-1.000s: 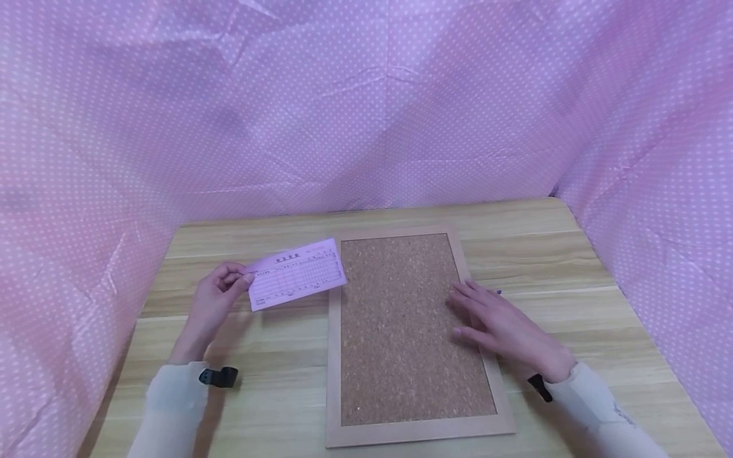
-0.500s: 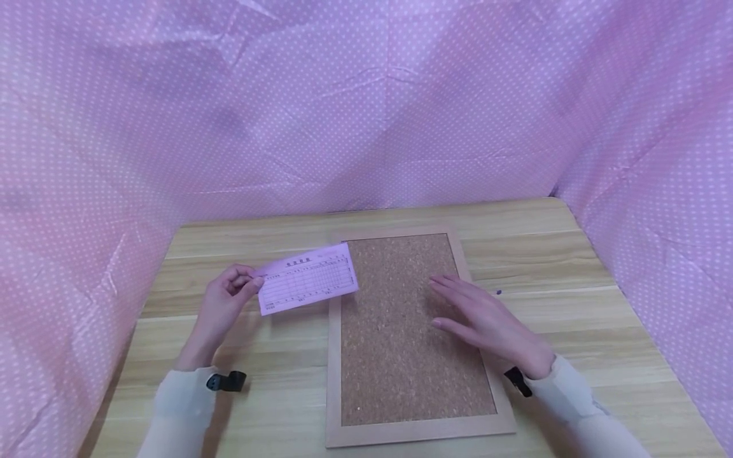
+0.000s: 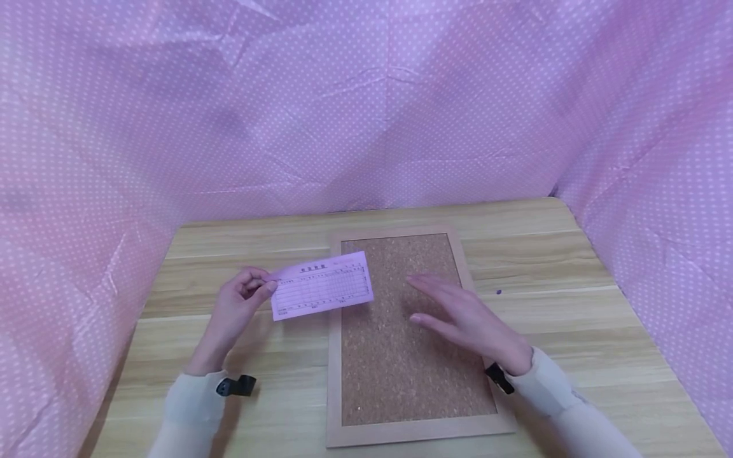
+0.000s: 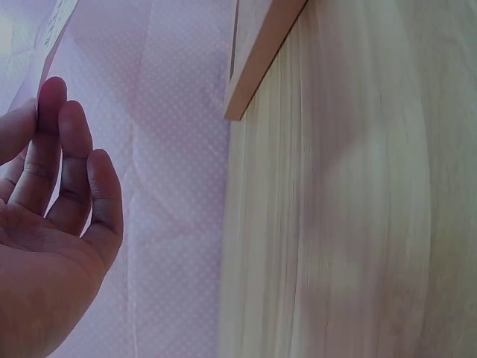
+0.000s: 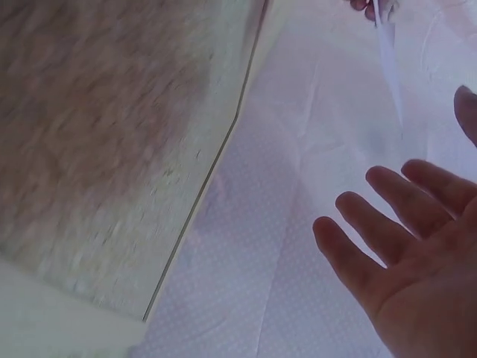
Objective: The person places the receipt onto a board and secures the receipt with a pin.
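Between thumb and forefinger, my left hand [image 3: 236, 312] pinches the left edge of a pink printed form slip [image 3: 322, 286]. The slip tilts up to the right and overlaps the left side of a cork board [image 3: 412, 375] with a wooden frame. In the left wrist view the slip [image 4: 54, 37] is seen nearly edge-on, above the fingertips. My right hand [image 3: 469, 321] hovers over the right part of the cork, fingers straight and thumb apart, holding nothing. The right wrist view shows that hand [image 5: 425, 246] with its palm open and the slip's thin edge [image 5: 389, 71] beyond.
The board lies on a wood-grain table [image 3: 572, 305]. A tiny dark blue object [image 3: 499, 292] lies on the table to the right of the board. Pink dotted cloth [image 3: 366, 114] hangs behind and along both sides. Each wrist wears a black strap piece [image 3: 237, 385].
My left hand has carried the slip to the right, farther over the board. My right hand has moved left across the cork, uncovering the small dark blue object.
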`<state>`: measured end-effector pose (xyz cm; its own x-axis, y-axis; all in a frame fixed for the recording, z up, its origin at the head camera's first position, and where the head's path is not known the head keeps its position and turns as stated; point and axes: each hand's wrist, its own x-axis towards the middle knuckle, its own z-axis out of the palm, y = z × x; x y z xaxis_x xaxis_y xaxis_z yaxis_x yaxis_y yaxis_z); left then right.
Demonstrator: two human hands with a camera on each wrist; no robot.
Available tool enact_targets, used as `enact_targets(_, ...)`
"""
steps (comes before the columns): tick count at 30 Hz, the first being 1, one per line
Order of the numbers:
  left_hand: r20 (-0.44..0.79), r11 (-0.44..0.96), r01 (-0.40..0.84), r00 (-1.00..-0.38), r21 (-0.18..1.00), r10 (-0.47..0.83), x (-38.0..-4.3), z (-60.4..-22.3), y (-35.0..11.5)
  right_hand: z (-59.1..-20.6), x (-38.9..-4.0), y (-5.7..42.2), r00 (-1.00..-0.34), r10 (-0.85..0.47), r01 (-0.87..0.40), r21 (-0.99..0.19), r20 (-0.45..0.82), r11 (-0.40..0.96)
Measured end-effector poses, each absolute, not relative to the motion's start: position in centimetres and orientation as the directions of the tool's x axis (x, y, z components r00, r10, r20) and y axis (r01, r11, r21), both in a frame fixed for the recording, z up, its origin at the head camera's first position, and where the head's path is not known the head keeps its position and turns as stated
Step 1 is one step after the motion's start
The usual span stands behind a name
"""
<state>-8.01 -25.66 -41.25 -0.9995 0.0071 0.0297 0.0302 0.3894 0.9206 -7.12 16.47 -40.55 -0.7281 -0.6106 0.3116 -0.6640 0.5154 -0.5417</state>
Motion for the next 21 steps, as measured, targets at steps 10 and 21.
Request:
enact_targets(10,0.036,0.392,0.045,-0.999,0.919,0.031,-7.8,-41.3,-24.5,-40.5,-7.3,14.1,-0.774,-0.543,-0.585,-0.695,0.325,0.418)
enact_targets(21,0.01,0.388,0.027,-0.999,0.921,0.048,-7.6,-41.2,-23.3,-40.3,-7.5,12.5,-0.821,-0.47,-0.518,-0.771,0.325,0.371)
